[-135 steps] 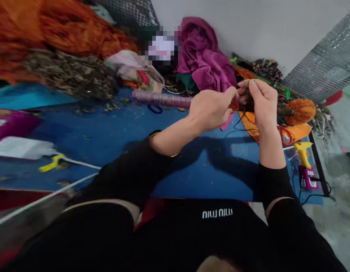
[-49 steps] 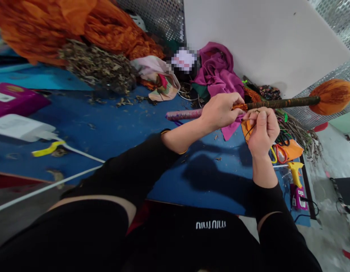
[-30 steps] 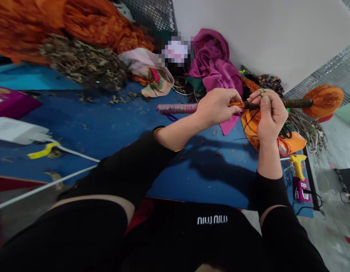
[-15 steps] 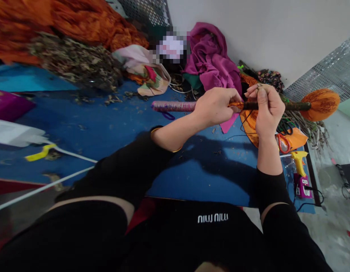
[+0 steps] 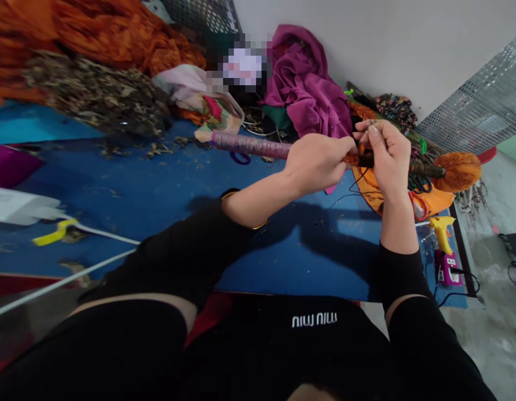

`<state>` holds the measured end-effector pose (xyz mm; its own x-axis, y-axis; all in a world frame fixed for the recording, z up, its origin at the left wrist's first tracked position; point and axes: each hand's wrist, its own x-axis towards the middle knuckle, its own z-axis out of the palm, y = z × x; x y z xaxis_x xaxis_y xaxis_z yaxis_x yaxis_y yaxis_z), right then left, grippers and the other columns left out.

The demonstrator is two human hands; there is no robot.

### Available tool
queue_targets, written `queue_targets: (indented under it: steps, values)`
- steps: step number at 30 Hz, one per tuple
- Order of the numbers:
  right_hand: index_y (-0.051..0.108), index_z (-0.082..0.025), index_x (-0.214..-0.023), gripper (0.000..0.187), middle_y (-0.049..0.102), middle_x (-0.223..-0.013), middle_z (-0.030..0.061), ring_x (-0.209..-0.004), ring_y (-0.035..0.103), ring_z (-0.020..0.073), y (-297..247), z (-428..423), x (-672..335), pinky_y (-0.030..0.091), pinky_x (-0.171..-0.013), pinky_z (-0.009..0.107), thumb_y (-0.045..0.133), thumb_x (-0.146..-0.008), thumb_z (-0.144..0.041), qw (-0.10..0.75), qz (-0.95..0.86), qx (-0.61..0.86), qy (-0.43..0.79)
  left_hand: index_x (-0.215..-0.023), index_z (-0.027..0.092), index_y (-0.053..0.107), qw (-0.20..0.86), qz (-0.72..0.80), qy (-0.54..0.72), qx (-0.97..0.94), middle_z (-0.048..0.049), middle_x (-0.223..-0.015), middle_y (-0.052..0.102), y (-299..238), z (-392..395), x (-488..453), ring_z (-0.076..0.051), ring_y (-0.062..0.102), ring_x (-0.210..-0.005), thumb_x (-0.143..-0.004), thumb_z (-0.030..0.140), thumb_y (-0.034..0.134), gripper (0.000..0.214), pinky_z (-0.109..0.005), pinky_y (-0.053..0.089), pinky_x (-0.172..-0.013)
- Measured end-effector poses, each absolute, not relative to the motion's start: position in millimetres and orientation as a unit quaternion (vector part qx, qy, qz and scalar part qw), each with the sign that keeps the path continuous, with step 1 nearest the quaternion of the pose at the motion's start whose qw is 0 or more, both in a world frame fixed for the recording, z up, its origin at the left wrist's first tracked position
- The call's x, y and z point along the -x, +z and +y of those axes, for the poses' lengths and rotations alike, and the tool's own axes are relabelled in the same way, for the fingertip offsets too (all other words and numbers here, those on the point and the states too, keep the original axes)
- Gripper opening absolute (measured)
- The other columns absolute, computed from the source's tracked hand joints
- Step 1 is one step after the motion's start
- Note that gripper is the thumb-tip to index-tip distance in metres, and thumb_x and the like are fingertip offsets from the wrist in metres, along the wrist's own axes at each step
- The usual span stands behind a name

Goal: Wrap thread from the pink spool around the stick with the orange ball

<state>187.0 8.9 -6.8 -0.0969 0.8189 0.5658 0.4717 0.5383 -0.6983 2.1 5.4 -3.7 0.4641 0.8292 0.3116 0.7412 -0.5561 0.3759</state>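
My left hand (image 5: 316, 163) is closed around a long stick (image 5: 249, 146) held level above the blue mat (image 5: 157, 195). The stick's left part is wrapped in pink patterned material, its right part is dark, and it ends in a fluffy orange pom-pom (image 5: 458, 171). Just right of my left hand, my right hand (image 5: 387, 153) pinches a thin dark thread (image 5: 358, 184) against the stick, fingers pressed together. The thread hangs down in a loop toward the mat. The stretch of stick between the two hands is mostly hidden by my fingers.
A yellow glue gun (image 5: 442, 229) and red-handled scissors (image 5: 417, 205) lie on the mat at right, by orange felt (image 5: 437, 199). Magenta cloth (image 5: 308, 89), orange fabric (image 5: 94, 33) and dried leaves (image 5: 91, 100) pile up at the back. A white cord (image 5: 107, 238) crosses at left.
The stick has tipped so its pom-pom end dropped lower and nearer. My right hand rose from under the stick to its top, still pinching the thread. My left hand kept its grip.
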Motion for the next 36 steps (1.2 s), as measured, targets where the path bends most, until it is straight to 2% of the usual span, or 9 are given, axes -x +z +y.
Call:
queue_targets:
  steps: [5,12,16,21,25,27,30,32,36]
  values:
    - [0.064,-0.023,-0.083,0.045,0.077,-0.104,0.0015,-0.119,0.074,0.0217,-7,9,-189,0.058,-0.112,0.045,0.056,-0.104,-0.062,0.487,-0.715,0.470,0.177,-0.141,0.023,0.071,0.058,0.438,0.230,-0.867,-0.0084,-0.098,0.081,-7,5,-3,-0.028,0.076,-0.091,-0.091,0.023,0.057,0.051,-0.035,0.053,-0.076]
    - [0.060,-0.022,-0.079,0.043,0.077,-0.107,0.0014,-0.122,0.073,0.0217,-3,6,-192,0.057,-0.113,0.045,0.057,-0.105,-0.055,0.495,-0.706,0.472,0.186,-0.142,0.029,0.070,0.038,0.415,0.262,-0.870,-0.0030,-0.097,0.082,-15,9,-2,-0.023,0.076,-0.092,-0.093,0.024,0.059,0.051,-0.030,0.050,-0.075]
    - [0.059,-0.023,-0.078,0.044,0.077,-0.106,0.0015,-0.116,0.075,0.0207,-6,7,-188,0.061,-0.104,0.041,0.060,-0.103,-0.059,0.507,-0.690,0.468,0.219,-0.133,0.029,0.076,0.042,0.392,0.278,-0.876,-0.0045,-0.101,0.083,-21,12,-1,-0.023,0.076,-0.094,-0.096,0.025,0.057,0.042,-0.031,0.050,-0.076]
    - [0.061,-0.023,-0.075,0.048,0.076,-0.103,0.0015,-0.091,0.076,0.0150,1,8,-185,0.064,-0.085,0.033,0.068,-0.095,-0.066,0.552,-0.648,0.452,0.265,-0.125,0.030,0.081,0.050,0.392,0.274,-0.877,-0.0044,-0.104,0.084,-19,14,2,-0.023,0.076,-0.098,-0.099,0.029,0.053,0.038,-0.032,0.050,-0.081]
    - [0.062,-0.021,-0.069,0.042,0.076,-0.090,0.0010,-0.051,0.055,0.0061,28,-6,-211,0.050,-0.050,0.025,0.080,-0.084,-0.056,0.624,-0.572,0.426,0.318,-0.128,0.032,0.081,0.077,0.447,0.264,-0.851,-0.0056,-0.108,0.084,-6,21,13,-0.026,0.076,-0.103,-0.098,0.032,0.056,0.039,-0.037,0.051,-0.086]
    - [0.062,-0.020,-0.066,0.034,0.075,-0.084,0.0010,-0.042,0.042,0.0031,43,-16,-236,0.041,-0.041,0.024,0.082,-0.078,-0.045,0.650,-0.549,0.420,0.316,-0.129,0.031,0.082,0.090,0.473,0.269,-0.834,-0.0065,-0.106,0.084,1,25,22,-0.027,0.076,-0.102,-0.095,0.032,0.061,0.040,-0.039,0.052,-0.088]
    - [0.064,-0.020,-0.064,0.022,0.072,-0.078,0.0011,-0.038,0.030,0.0020,54,-26,-282,0.032,-0.036,0.024,0.072,-0.083,-0.028,0.693,-0.504,0.441,0.267,-0.125,0.033,0.085,0.103,0.494,0.287,-0.814,-0.0051,-0.096,0.084,10,31,35,-0.026,0.075,-0.093,-0.091,0.033,0.066,0.038,-0.038,0.052,-0.085]
    - [0.066,-0.022,-0.063,0.029,0.072,-0.077,0.0011,-0.038,0.031,0.0030,51,-26,-311,0.027,-0.035,0.026,0.064,-0.092,-0.020,0.713,-0.477,0.469,0.210,-0.121,0.033,0.086,0.114,0.507,0.292,-0.803,-0.0041,-0.087,0.082,13,34,43,-0.025,0.072,-0.084,-0.088,0.034,0.070,0.037,-0.038,0.051,-0.081]
    - [0.073,-0.028,-0.067,0.030,0.060,-0.064,-0.0021,-0.044,0.033,0.0066,29,-14,-358,0.030,-0.041,0.030,0.068,-0.096,-0.023,0.714,-0.447,0.526,0.117,-0.115,0.027,0.087,0.180,0.485,0.308,-0.799,-0.0023,-0.079,0.079,13,41,54,-0.022,0.068,-0.080,-0.082,0.033,0.074,0.035,-0.033,0.049,-0.078]
